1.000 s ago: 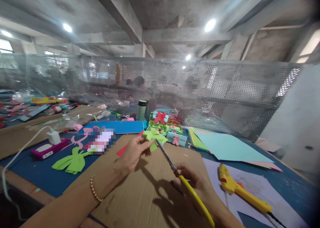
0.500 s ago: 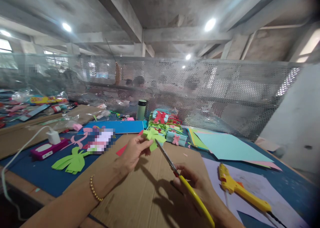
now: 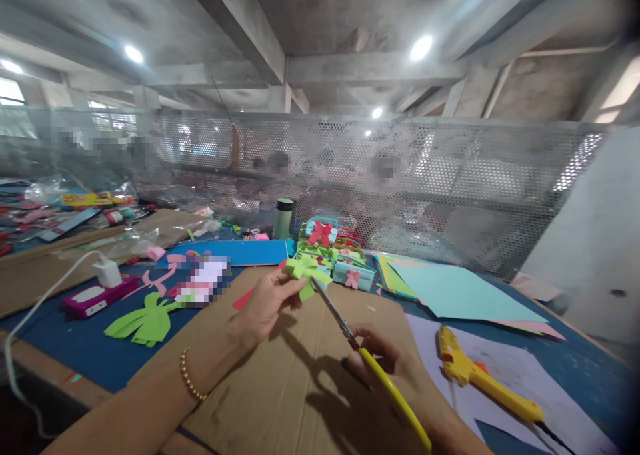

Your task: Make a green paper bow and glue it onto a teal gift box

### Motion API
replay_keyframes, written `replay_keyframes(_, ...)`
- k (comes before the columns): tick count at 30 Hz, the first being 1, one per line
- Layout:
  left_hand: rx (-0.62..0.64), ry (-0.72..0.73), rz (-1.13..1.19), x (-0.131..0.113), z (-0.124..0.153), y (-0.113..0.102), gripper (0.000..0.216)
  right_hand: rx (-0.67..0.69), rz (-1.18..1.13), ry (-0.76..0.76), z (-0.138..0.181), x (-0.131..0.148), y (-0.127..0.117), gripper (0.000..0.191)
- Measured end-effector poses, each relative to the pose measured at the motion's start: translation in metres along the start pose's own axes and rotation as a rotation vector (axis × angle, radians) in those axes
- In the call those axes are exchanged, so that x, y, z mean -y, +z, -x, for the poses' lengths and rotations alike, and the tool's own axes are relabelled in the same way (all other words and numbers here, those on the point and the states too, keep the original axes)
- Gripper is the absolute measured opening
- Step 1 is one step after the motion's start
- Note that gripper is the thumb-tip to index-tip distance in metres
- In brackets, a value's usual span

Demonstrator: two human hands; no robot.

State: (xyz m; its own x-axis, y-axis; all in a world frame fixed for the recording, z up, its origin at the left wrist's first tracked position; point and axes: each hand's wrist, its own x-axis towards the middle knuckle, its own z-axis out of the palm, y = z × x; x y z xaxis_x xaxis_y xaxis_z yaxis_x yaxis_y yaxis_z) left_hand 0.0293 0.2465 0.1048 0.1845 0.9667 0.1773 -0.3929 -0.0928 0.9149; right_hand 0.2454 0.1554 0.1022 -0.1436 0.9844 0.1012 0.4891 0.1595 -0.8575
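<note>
My left hand (image 3: 267, 302) pinches a light green paper cutout (image 3: 302, 270) between thumb and fingers, above the brown cardboard (image 3: 300, 388). In my right hand (image 3: 395, 368) are yellow-handled scissors (image 3: 383, 378), their blades pointing up and left. The blade tips touch or overlap the cutout's right edge; whether they cut into it I cannot tell. Just behind stand several small paper baskets (image 3: 350, 276) in blue and green, with red and pink bows. A red paper piece (image 3: 245, 298) lies partly behind my left hand.
A yellow glue gun (image 3: 487, 382) rests on white paper at right, below stacked coloured sheets (image 3: 465, 292). To the left lie green paper cutouts (image 3: 143, 322) and a purple power strip (image 3: 100, 296) with a white cable. A green bottle (image 3: 283, 219) stands before a perforated metal screen (image 3: 425, 195).
Almost nothing differs. Both hands, the green cutout and the scissors keep nearly the same place, with only a very slight shift of the view.
</note>
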Motion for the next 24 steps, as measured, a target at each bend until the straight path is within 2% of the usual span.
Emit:
replay_keyframes(9, 0.010, -0.017, 0.001, 0.0008, 0.0013, -0.0001, 0.039, 0.000, -0.023, -0.009, 0.0002, -0.0044, 0.0009, 0.051)
replay_keyframes(16, 0.003, -0.016, 0.013, 0.0004, 0.0011, 0.0008, 0.038, 0.011, -0.019, 0.025, 0.0003, 0.0001, 0.0009, 0.057)
replay_keyframes(24, 0.009, -0.021, -0.005, 0.0012, 0.0004, -0.0009, 0.037, -0.004, -0.017, 0.017, -0.0019, -0.0040, 0.0018, 0.047)
